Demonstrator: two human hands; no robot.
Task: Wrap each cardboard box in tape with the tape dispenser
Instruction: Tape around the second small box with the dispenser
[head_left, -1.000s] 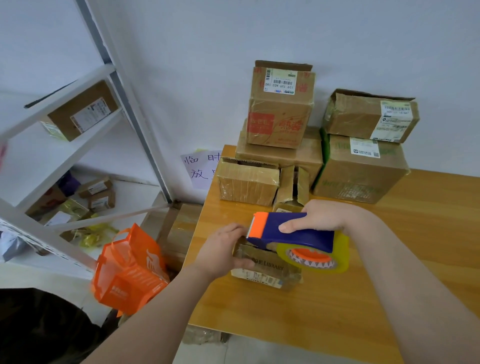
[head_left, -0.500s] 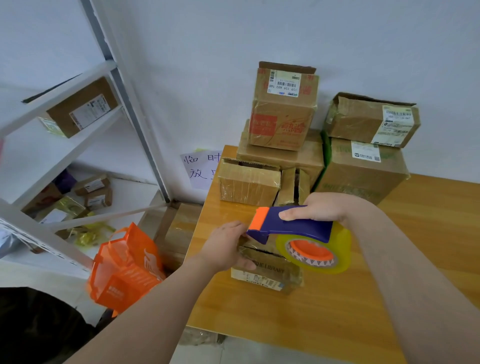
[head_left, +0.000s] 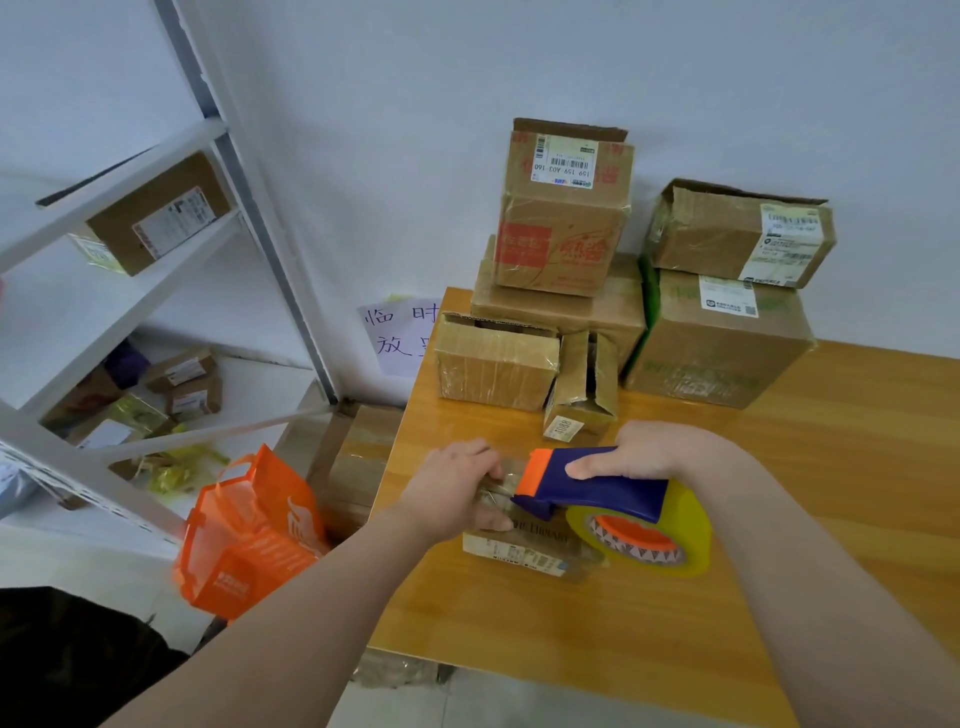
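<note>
A small flat cardboard box (head_left: 524, 553) with a white label lies near the front left of the wooden table (head_left: 519, 623). My left hand (head_left: 452, 491) grips its left end, fingers curled over the top edge. My right hand (head_left: 649, 449) holds the blue and orange tape dispenser (head_left: 587, 483) from above. Its orange nose sits over the box next to my left fingers, and its yellowish tape roll (head_left: 641, 535) hangs over the box's right part. Most of the box's top is hidden by hand and dispenser.
Several taped cardboard boxes (head_left: 563, 223) are stacked at the back of the table against the wall. A small upright box (head_left: 579, 395) stands just behind my hands. A white metal shelf (head_left: 130, 218) with parcels stands left, an orange basket (head_left: 249, 535) on the floor below.
The dispenser has moved slightly left over the box, closer to my left fingers. My left hand's fingers have closed more around the box's end. The box stays in place.
</note>
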